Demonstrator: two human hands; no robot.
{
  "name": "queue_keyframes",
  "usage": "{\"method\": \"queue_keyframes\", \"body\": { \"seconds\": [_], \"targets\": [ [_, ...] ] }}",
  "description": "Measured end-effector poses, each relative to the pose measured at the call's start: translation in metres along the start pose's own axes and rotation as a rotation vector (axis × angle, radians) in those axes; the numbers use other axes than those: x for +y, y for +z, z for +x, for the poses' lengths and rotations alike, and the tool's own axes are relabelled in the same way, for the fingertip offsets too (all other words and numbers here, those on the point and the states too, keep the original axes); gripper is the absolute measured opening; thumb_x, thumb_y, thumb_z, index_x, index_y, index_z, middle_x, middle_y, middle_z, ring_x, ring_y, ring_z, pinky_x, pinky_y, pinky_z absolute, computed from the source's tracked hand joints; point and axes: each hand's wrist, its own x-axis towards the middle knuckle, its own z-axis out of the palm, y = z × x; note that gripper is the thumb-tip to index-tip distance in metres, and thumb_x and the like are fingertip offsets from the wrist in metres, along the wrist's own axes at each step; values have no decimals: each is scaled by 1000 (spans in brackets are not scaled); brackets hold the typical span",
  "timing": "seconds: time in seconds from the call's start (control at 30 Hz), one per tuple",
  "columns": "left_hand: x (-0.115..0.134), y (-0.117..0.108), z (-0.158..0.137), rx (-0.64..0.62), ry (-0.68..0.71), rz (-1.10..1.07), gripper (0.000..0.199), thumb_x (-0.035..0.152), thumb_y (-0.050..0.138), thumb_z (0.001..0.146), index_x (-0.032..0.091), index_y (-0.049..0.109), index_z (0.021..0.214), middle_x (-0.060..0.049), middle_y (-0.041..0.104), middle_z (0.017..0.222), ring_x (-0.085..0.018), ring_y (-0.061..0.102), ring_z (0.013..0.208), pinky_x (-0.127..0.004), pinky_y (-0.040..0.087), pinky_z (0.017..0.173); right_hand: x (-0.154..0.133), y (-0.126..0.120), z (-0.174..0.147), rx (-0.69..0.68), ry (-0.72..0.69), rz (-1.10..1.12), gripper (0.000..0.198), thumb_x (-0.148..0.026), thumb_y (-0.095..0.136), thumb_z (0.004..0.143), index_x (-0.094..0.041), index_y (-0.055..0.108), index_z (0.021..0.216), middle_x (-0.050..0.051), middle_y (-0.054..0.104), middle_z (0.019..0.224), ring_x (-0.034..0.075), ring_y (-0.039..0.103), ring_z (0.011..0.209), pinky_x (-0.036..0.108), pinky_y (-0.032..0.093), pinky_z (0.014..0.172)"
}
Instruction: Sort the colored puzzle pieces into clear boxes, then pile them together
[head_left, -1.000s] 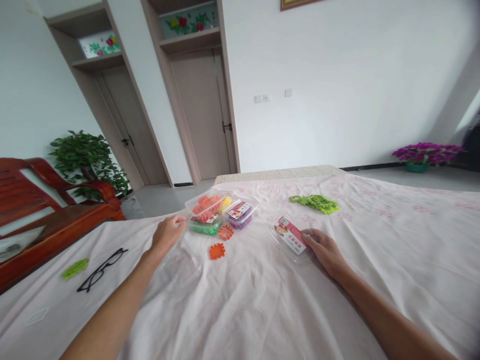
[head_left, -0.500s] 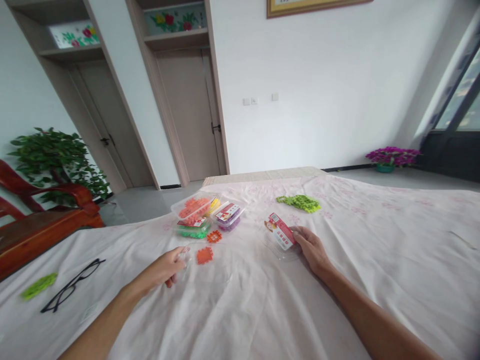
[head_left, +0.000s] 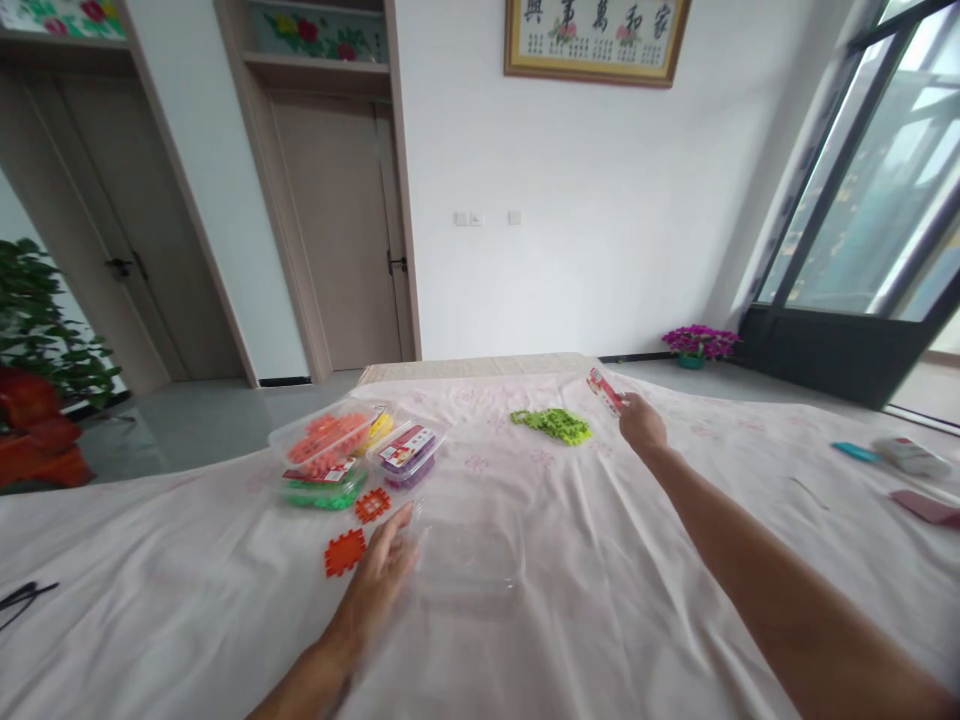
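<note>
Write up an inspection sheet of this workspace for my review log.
Surface: pale cloth, wrinkled, with faint pink flower print.
Job's things: transparent tub on the cloth; labelled lid, raised and tilted, mostly hidden in this view.
Clutter: filled tubs grouped at left; two orange pieces near them; green pile further back; glasses cut off by the frame; blue item at right, unidentified.
Hands: left hand at the tub's left edge, grip blurred; right hand holding the labelled lid.
Cables: nothing seen.
Surroundings: white wall, two doors, framed picture, purple flowers, leafy plant.
</note>
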Motion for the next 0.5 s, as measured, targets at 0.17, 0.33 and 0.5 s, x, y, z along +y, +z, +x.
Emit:
{"method": "queue_keyframes", "body": {
  "seconds": [0.17,0.33,0.5],
  "targets": [
    [-9,8,-3,-102,225,72,79,57,53,87,28,22,153,-9,19,160,-31,17,148,-49,19,120,13,25,29,-168,4,-211,51,-22,45,85,-26,56,135,15,67,117,30,64,101,37,47,78],
    [-18,3,6,-213,351,137,103,69,68,69,33,20,153,-6,3,163,-36,3,149,-54,15,120,3,49,46,-253,-69,-205,48,-19,48,83,-29,63,127,13,68,116,28,64,101,36,47,81],
    [-15,-4,14,-333,311,180,98,68,73,64,32,37,147,-8,17,160,-37,15,147,-53,24,117,-10,55,54,-336,-203,-128,36,-20,51,82,-27,72,110,9,71,111,25,64,97,31,46,78]
  ]
}}
